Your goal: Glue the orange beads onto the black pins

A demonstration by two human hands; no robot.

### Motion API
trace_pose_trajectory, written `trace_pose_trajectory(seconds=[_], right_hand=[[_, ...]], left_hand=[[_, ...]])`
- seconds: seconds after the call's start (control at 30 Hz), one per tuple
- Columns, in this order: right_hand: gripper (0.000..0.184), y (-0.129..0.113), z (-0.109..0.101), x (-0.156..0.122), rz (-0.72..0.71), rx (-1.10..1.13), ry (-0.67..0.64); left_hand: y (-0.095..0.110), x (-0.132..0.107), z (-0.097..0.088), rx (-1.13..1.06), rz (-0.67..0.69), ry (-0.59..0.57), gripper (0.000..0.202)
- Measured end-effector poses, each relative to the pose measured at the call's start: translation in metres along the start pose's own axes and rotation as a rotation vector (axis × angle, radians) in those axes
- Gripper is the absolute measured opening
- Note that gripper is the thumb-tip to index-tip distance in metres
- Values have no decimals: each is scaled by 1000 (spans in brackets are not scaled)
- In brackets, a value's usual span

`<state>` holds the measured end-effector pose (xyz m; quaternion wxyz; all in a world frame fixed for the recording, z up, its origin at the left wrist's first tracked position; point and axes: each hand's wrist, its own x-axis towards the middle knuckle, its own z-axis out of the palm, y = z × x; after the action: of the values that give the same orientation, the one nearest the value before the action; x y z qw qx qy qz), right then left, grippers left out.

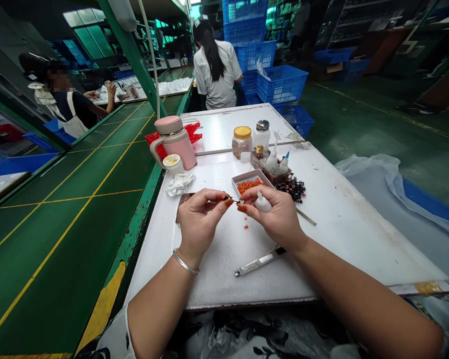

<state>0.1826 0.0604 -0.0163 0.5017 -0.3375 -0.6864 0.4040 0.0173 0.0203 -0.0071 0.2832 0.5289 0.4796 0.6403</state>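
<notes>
Pinching a tiny dark piece (228, 198) in the narrowly closed fingers (224, 202) of the left hand (201, 222), above the white counter (209, 284), while the right hand (273, 214) clasps a small white squeeze bottle (263, 203) beside a tray of orange beads (249, 185); so light and slippery a piece looks best held at its edges by the fingertips.

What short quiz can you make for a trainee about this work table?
1. True or false: the left hand wears a bracelet on the wrist.
2. What does the right hand hold?
3. Which is nearest the pink mug: A, the crumpled white cloth; B, the black beads; C, the white tube?

Key: 1 true; 2 a small white bottle; 3 A.
</notes>
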Motion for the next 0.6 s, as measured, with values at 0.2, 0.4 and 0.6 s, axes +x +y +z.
trace_pose_trajectory(seconds=[0.2, 0.4, 0.6], right_hand=[[23, 2, 1, -2, 33, 79, -18], [10, 2, 0, -2, -17, 46, 45], [18, 2, -3, 0, 41, 125, -61]], left_hand=[[0, 0, 1, -6, -21, -17, 10], [-2, 0, 0, 38, -40, -27, 11], [-3, -1, -1, 46, -23, -41, 10]])
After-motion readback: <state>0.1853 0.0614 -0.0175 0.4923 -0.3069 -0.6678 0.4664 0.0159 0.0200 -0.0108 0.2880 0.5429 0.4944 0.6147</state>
